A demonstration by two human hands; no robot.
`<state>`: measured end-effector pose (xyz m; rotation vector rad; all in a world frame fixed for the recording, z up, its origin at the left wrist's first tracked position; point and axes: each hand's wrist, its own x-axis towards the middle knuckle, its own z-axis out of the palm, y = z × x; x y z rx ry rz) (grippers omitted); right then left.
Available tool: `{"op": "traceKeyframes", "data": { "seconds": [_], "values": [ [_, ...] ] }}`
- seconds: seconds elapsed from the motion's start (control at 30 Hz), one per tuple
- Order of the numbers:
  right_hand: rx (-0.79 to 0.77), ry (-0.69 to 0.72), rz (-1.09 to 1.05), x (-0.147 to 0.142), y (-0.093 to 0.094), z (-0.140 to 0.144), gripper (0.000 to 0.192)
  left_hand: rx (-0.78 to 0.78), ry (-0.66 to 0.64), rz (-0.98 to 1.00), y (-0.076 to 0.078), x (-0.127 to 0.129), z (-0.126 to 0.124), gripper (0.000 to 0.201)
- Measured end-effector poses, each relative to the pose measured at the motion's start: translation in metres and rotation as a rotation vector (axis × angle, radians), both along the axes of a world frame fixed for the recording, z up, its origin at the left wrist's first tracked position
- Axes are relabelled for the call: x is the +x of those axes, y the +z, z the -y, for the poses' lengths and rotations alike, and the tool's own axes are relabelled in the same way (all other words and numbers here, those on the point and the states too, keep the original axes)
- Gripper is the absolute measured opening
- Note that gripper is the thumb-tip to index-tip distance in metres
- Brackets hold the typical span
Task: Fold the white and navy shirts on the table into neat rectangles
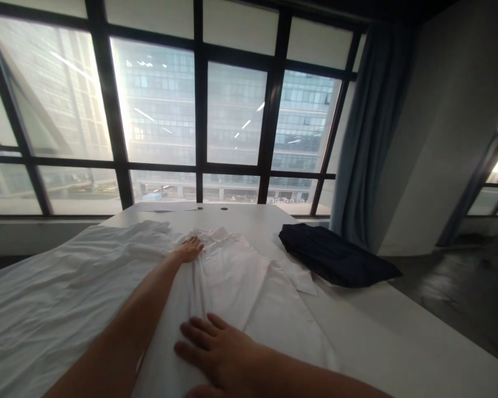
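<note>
A white shirt (236,282) lies spread on the table, its collar toward the window and one sleeve out to the right. Near the collar, my left hand (190,249) rests flat on the fabric with its fingers stretched out. Closer to me, my right hand (218,348) lies palm down over the lower part of the shirt, fingers spread. Creases run lengthwise in the cloth between both hands. Neither hand grips anything.
More white cloth (66,276) lies rumpled on the left. A folded dark navy garment (336,254) sits at the table's right edge. The white table (419,331) reaches toward large windows (236,110). A blue-grey curtain (369,138) hangs beside a pillar.
</note>
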<state>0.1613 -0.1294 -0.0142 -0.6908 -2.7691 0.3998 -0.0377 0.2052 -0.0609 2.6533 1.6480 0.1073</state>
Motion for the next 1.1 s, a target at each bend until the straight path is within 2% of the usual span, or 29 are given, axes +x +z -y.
{"op": "traceKeyframes", "data": {
  "seconds": [0.1,0.2,0.33,0.43,0.53,0.63,0.77,0.9,0.97,1.1],
  "values": [
    [0.014,-0.004,-0.008,0.000,-0.003,-0.002,0.074,-0.019,0.031,0.006,0.001,0.002,-0.016,0.061],
    [0.032,-0.012,-0.010,0.000,-0.001,0.000,0.072,-0.021,0.059,0.014,0.005,0.005,-0.017,0.062],
    [0.038,-0.005,0.011,0.001,0.001,0.001,0.071,0.008,0.101,0.033,0.016,0.003,0.000,0.061],
    [0.039,0.018,0.025,0.003,-0.001,-0.014,0.070,0.009,0.107,0.027,0.028,-0.005,0.022,0.061],
    [0.062,0.029,0.053,0.006,-0.002,-0.038,0.066,-0.015,0.072,0.000,0.035,-0.013,0.055,0.062],
    [0.119,0.002,0.089,0.008,-0.002,-0.053,0.063,-0.047,-0.011,-0.014,0.031,-0.018,0.103,0.064],
    [0.159,-0.064,0.105,0.008,-0.005,-0.041,0.062,-0.088,-0.174,0.005,0.014,-0.018,0.174,0.068],
    [0.113,-0.090,0.065,0.014,-0.007,-0.023,0.059,-0.109,-0.207,-0.001,0.012,-0.015,0.229,0.069],
    [0.088,-0.256,0.022,0.028,-0.003,-0.022,0.055,-0.116,-0.196,0.006,0.018,-0.014,0.247,0.068],
    [0.095,-0.915,-0.074,0.082,0.013,-0.024,0.036,-0.153,-0.146,0.026,0.028,-0.011,0.279,0.072]
  ]
}}
